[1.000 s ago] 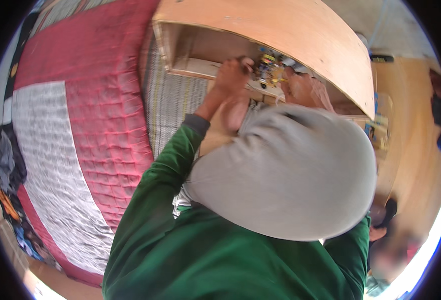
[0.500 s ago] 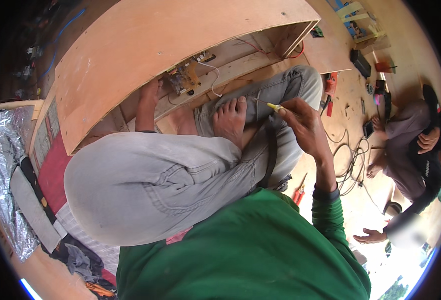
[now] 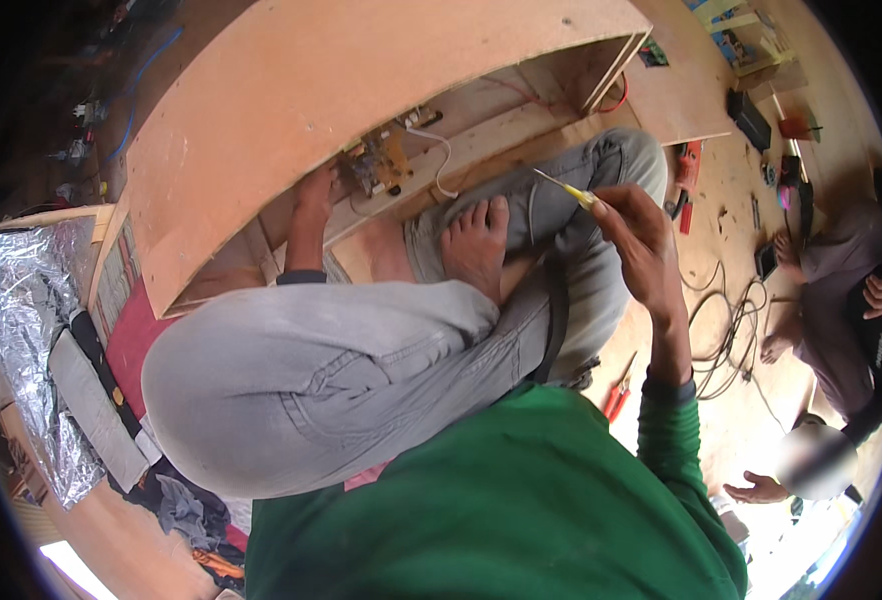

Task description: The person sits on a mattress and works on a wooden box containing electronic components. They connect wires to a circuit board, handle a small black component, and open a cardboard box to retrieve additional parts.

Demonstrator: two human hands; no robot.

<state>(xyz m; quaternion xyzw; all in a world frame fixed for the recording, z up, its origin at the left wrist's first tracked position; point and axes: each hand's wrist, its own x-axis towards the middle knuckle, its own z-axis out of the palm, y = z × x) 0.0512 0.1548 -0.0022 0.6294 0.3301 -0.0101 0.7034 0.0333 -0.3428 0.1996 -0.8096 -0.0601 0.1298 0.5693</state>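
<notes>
It seems a workshop, given the screwdriver [image 3: 579, 195] and pliers [image 3: 616, 402].

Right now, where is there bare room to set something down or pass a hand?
The box looks bare on its broad face; so, mostly, does the floor between the red tool and the cable. For a hand, the box's opening looks freer from the white wire rightward. It's crowded around the circuit board, with the left hand beside it.

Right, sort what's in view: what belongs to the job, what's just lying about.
Job, apparently: yellow-handled screwdriver in the right hand; circuit board near the left hand; open wooden box around it.

Lying about: looped black cable; red-handled tool; silver foil sheet.
</notes>
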